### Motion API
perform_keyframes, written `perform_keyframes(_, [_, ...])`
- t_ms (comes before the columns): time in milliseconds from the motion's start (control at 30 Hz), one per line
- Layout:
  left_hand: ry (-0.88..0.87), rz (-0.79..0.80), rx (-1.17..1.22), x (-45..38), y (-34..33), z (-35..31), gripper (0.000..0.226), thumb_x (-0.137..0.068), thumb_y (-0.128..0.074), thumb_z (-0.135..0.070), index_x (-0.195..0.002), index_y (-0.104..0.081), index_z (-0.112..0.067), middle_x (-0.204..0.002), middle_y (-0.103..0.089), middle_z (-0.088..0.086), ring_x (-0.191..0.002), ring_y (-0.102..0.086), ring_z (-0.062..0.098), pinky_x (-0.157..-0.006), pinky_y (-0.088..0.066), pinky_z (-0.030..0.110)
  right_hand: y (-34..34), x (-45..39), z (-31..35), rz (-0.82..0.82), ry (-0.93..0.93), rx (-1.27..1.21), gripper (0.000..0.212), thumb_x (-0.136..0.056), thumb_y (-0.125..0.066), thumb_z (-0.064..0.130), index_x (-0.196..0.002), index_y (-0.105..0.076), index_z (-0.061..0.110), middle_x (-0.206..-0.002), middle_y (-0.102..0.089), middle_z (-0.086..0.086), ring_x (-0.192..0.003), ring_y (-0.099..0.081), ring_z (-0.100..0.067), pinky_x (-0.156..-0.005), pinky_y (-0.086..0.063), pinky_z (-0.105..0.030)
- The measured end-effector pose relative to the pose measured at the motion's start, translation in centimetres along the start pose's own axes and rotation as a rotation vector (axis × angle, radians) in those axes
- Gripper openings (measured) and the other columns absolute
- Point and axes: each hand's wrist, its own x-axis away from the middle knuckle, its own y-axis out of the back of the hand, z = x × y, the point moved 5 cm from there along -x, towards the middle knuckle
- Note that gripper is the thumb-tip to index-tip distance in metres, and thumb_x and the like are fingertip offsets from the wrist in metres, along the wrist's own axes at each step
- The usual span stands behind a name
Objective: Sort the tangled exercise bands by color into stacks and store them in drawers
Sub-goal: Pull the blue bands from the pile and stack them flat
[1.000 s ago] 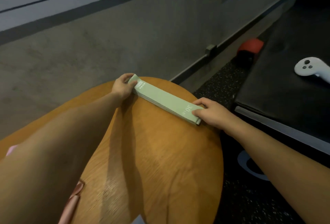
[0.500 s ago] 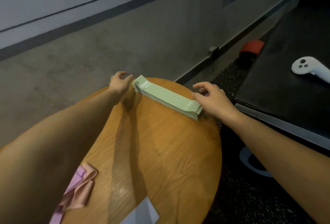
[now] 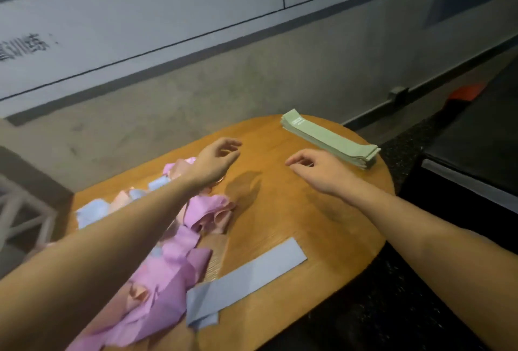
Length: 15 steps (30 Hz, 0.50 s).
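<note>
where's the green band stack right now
In the head view the green band stack lies at the round table's far right edge, just beyond the right hand.

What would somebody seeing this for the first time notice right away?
Probably the tangled heap of pink and pale blue bands spilling over the left side of the round wooden table, partly under the left forearm. Against that mess, the tidy green stack at the far right edge stands out, as does one flat blue band near the front. Both hands, left hand and right hand, hover over the middle, holding nothing.
</note>
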Motion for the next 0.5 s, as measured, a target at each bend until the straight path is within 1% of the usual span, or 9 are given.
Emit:
perform_keyframes(33, [0.003, -0.002, -0.007, 2.0, 0.8, 0.4, 0.018, -0.099, -0.06, -0.01, -0.116, -0.063, -0.015, -0.107, -0.066, 0.002, -0.095, -0.063, 0.01, -0.079, -0.049, 0.012, -1.4, 0.4, 0.8, 0.034, 0.018, 0.002, 0.016, -0.097, -0.059, 0.025, -0.105, -0.073, 0.027, -0.107, -0.069, 0.008, -0.098, -0.062, -0.011, -0.088, -0.052, -0.029])
perform_keyframes(67, [-0.006, -0.011, -0.014, 3.8, 1.6, 0.9, 0.019, -0.099, -0.061, -0.009, -0.117, -0.064, -0.013, -0.105, -0.067, 0.0, -0.092, -0.063, 0.009, -0.081, -0.052, 0.013, -2.7, 0.9, 1.4, 0.065, 0.039, 0.001, 0.017, -0.097, -0.059, 0.023, -0.107, -0.073, 0.025, -0.107, -0.069, 0.007, -0.098, -0.062, -0.011, -0.085, -0.05, -0.024])
perform_keyframes(133, [-0.019, -0.018, -0.046, 7.1, 3.0, 2.5, 0.019, -0.097, -0.063, -0.011, -0.115, -0.066, -0.018, -0.105, -0.067, -0.009, -0.098, -0.065, 0.007, -0.093, -0.052, 0.024, -5.5, 1.7, 2.8, 0.127, 0.081, 0.005, 0.018, -0.096, -0.06, 0.021, -0.109, -0.073, 0.021, -0.108, -0.07, 0.004, -0.096, -0.062, -0.012, -0.074, -0.046, -0.014])
perform_keyframes(167, [-0.015, -0.016, -0.071, 8.7, 3.7, 3.4, 0.018, -0.097, -0.064, -0.016, -0.114, -0.065, -0.023, -0.106, -0.066, -0.015, -0.101, -0.064, 0.003, -0.095, -0.05, 0.024, -6.9, 2.1, 3.3, 0.158, 0.095, 0.004, 0.018, -0.096, -0.06, 0.02, -0.109, -0.073, 0.021, -0.107, -0.07, 0.002, -0.094, -0.062, -0.012, -0.073, -0.046, -0.015])
perform_keyframes(233, [-0.009, -0.025, -0.13, 11.9, 4.7, 5.0, 0.02, -0.093, -0.06, -0.029, -0.113, -0.064, -0.031, -0.109, -0.066, -0.02, -0.105, -0.061, -0.005, -0.095, -0.045, 0.019, -9.7, 2.8, 4.1, 0.213, 0.116, 0.008, 0.017, -0.095, -0.061, 0.019, -0.107, -0.073, 0.021, -0.105, -0.072, 0.0, -0.091, -0.064, -0.014, -0.078, -0.048, -0.022])
perform_keyframes(300, [0.011, -0.057, -0.166, 14.7, 5.2, 6.4, 0.022, -0.093, -0.059, -0.03, -0.113, -0.063, -0.034, -0.114, -0.066, -0.018, -0.109, -0.06, -0.002, -0.095, -0.043, 0.016, -12.2, 3.5, 4.6, 0.242, 0.135, 0.002, 0.015, -0.094, -0.061, 0.018, -0.104, -0.072, 0.022, -0.103, -0.072, 0.001, -0.093, -0.065, -0.016, -0.083, -0.049, -0.027])
perform_keyframes(367, [0.01, -0.075, -0.223, 17.1, 5.4, 7.6, 0.021, -0.096, -0.059, -0.025, -0.114, -0.063, -0.034, -0.117, -0.064, -0.017, -0.112, -0.057, 0.002, -0.095, -0.041, 0.015, -14.5, 4.0, 4.9, 0.255, 0.162, -0.032, 0.015, -0.093, -0.06, 0.012, -0.102, -0.071, 0.018, -0.102, -0.072, 0.002, -0.091, -0.064, -0.013, -0.081, -0.049, -0.027])
perform_keyframes(433, [-0.042, -0.087, -0.306, 18.9, 5.6, 8.7, 0.024, -0.092, -0.056, -0.029, -0.115, -0.065, -0.028, -0.118, -0.063, -0.012, -0.112, -0.058, 0.008, -0.098, -0.044, 0.026, -16.5, 4.5, 5.4, 0.269, 0.191, -0.036, 0.014, -0.093, -0.06, 0.009, -0.098, -0.068, 0.02, -0.098, -0.07, 0.008, -0.09, -0.063, -0.009, -0.08, -0.048, -0.021])
perform_keyframes(500, [-0.103, -0.091, -0.398, 20.2, 5.6, 9.9, 0.033, -0.089, -0.054, -0.037, -0.116, -0.067, -0.023, -0.119, -0.065, -0.007, -0.112, -0.059, 0.014, -0.099, -0.046, 0.036, -18.2, 4.5, 5.7, 0.28, 0.219, -0.04, 0.017, -0.092, -0.06, 0.009, -0.099, -0.068, 0.022, -0.1, -0.07, 0.008, -0.096, -0.065, -0.012, -0.088, -0.051, -0.024])
